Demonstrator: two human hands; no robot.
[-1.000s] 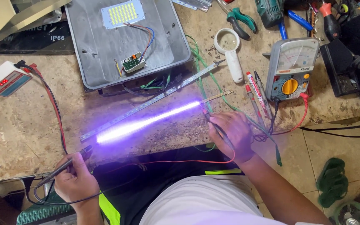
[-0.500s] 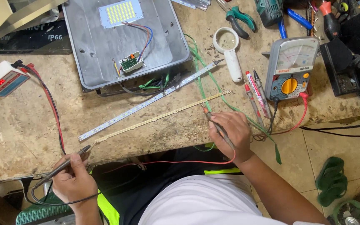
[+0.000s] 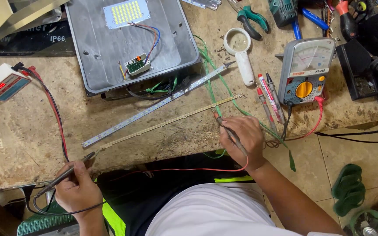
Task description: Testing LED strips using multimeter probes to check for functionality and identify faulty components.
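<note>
from the head camera: the left hand [image 3: 78, 191] is pinching a black probe [image 3: 64, 175] at the near end of the thin strip [image 3: 167, 124] by the desk [image 3: 31, 140] front edge. the right hand [image 3: 243, 140] is pinching a red probe [image 3: 227, 131] on its far part, so both ends are touched. the probe tips are too small to see well.

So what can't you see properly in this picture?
Head view only:
- The probe in the right hand: its back half is hidden under the fingers.
- The black probe in the left hand: its rear end is covered by the grip.
- The meter's needle: too small to read.
- The wires under the grey tray: hidden by its edge.
- The green pliers: handles cut off at the top edge.
</note>
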